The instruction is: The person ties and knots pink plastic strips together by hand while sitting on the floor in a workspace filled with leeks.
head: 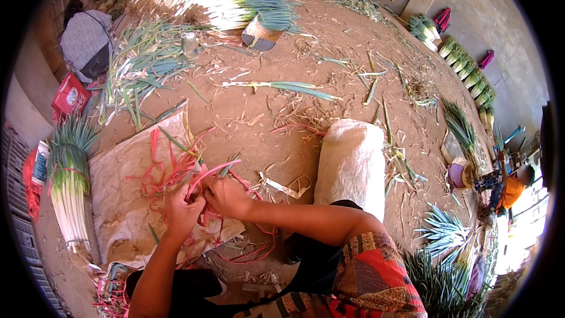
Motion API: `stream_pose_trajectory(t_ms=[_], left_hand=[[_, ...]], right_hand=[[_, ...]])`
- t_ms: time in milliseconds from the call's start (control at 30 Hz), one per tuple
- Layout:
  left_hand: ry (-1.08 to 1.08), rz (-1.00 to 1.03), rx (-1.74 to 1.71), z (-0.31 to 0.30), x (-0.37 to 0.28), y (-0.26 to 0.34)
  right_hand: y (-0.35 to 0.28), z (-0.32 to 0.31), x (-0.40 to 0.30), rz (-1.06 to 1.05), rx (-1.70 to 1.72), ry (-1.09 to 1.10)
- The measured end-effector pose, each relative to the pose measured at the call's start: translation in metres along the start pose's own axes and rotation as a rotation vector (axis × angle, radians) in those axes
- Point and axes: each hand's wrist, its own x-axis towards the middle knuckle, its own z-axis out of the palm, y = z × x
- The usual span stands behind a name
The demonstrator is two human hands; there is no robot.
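Note:
My left hand (183, 210) and my right hand (227, 196) are close together over a woven sack laid flat (119, 185). Both hold pink plastic twine (216, 171), one strand of which sticks out to the upper right between the fingers. A tangle of the same red-pink twine (165, 172) lies on the sack just beyond and left of my hands. To the far left stands a bundle of long green onions (70, 185), bound near its middle and near its root end.
A stuffed white sack (351, 163) is at the right of my hands. Beyond lie a large onion heap (212, 0), a metal scoop-like container (265, 35), a can (189, 44) and loose leaves. A person in orange (512, 192) sits far right; plastic crates (26, 238) line the left edge.

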Motion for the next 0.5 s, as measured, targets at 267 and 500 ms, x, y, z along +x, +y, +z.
stream_pose_trajectory(t_ms=[267, 500], left_hand=[[-0.016, -0.005, 0.057, 0.003, -0.004, -0.009], [-0.081, -0.201, -0.195, 0.001, 0.0, -0.009]], right_hand=[[0.026, 0.007, 0.003, 0.067, 0.299, -0.129], [0.009, -0.009, 0.006, -0.015, 0.176, -0.007]])
